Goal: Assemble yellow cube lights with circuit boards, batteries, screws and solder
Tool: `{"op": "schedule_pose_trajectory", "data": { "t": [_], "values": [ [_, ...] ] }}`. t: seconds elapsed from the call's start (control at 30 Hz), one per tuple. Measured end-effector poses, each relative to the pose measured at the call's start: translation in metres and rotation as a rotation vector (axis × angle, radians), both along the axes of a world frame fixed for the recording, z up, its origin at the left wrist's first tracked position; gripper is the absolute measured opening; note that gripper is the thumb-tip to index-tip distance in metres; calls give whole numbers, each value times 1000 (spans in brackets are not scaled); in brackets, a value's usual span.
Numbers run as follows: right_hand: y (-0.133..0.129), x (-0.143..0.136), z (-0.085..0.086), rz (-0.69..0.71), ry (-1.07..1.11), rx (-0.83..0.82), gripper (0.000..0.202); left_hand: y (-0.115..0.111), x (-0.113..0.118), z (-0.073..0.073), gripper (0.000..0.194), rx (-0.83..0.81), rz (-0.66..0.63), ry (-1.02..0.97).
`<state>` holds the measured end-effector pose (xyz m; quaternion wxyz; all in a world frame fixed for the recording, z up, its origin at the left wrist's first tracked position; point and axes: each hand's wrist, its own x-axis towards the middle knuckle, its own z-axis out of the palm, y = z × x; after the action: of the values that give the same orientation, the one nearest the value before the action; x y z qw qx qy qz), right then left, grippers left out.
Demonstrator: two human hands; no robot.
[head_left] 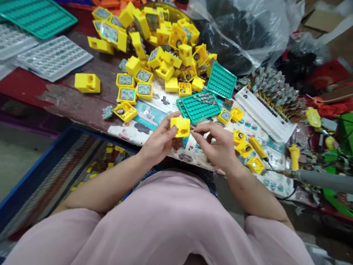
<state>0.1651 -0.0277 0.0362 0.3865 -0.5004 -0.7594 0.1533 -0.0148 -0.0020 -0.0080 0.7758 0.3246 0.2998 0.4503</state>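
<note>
Currently | left hand (158,144): gripping yellow block (180,127) | right hand (219,144): fingertips pinched beside it, grip unclear

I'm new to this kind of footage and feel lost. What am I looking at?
There is no robot: this single picture comes from a camera on a person's head, looking forward and down. The left hand holds a yellow block; the right hand is pinched beside it, possibly on something too small to make out. On the table lie many similar yellow pieces, a green tray bearing small discs, and a white rack. A blue-rimmed container sits lower left.
</note>
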Motion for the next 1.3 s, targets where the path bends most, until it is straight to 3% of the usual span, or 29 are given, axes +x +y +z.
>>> {"op": "schedule_pose_trajectory", "data": {
  "t": [0.1,0.17,0.27,0.37,0.47,0.57,0.67,0.73,0.83,0.97,1.1,1.3],
  "values": [
    [2,9,-4,-56,-110,-25,9,5,-21,-2,53,371,156,319],
    [11,19,-4,-151,-231,-86,13,14,-38,1,52,710,210,669],
    [37,34,-2,-305,-424,-227,18,30,-51,6,49,1227,55,1132],
    [68,41,-2,-354,-577,-325,23,35,-47,3,41,1509,-125,1402],
    [87,49,-1,-334,-579,-393,21,32,-40,-6,40,1506,-251,1504],
    [72,63,7,-343,-443,-299,27,28,-38,-10,42,1433,-254,1500],
    [19,81,18,-367,-257,-97,27,22,-29,-5,41,1447,-185,1411],
    [-28,90,17,-458,-197,-5,29,15,-17,-2,37,1513,-177,1311],
    [-95,99,-5,-606,-309,55,35,-2,11,-1,36,1645,-252,1164],
    [-141,106,-45,-773,-465,-158,79,-21,50,-6,38,1819,-394,1032],
    [-138,113,-65,-720,-464,-361,94,-20,77,-8,44,1865,-528,1021],
    [-88,118,-68,-574,-433,-329,90,15,99,-3,49,1769,-591,1120]
  ]
}}
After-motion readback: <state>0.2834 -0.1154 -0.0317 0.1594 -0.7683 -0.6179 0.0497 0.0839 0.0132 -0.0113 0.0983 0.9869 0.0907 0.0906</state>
